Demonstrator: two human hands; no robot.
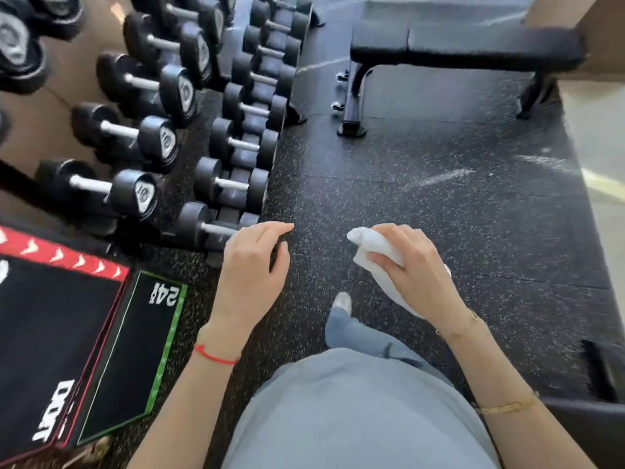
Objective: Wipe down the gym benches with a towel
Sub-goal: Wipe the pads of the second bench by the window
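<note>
Right hand (411, 265): closed around a bunched white towel (375, 248); the fingers wrap over the top of the cloth and the thumb presses it from the near side. One rounded end of the towel sticks out to the left past the fingers, and a tail trails out under the wrist on the near side.
Left hand (255, 265): holds nothing; fingers loosely curled and apart, index finger stretched to the right, palm facing down. It hovers over the near end of the dumbbell rack, and contact with it cannot be told.
Towel position: in the air over the speckled rubber floor (439, 204), near the person, well apart from the bench.
Bench (466, 49): black padded flat bench at the far right, standing on the floor on black metal legs, nothing resting on it.
Dumbbell rack (243, 140): runs along the left from near to far, rows of black dumbbells with silver handles.
Plyo boxes (101, 333): near left on the floor, black with red and green borders, white numbers printed on them.
Wrists: a red string on the left, thin gold bracelets on the right.
Person: light blue trousers, one foot forward on the floor between the hands.
</note>
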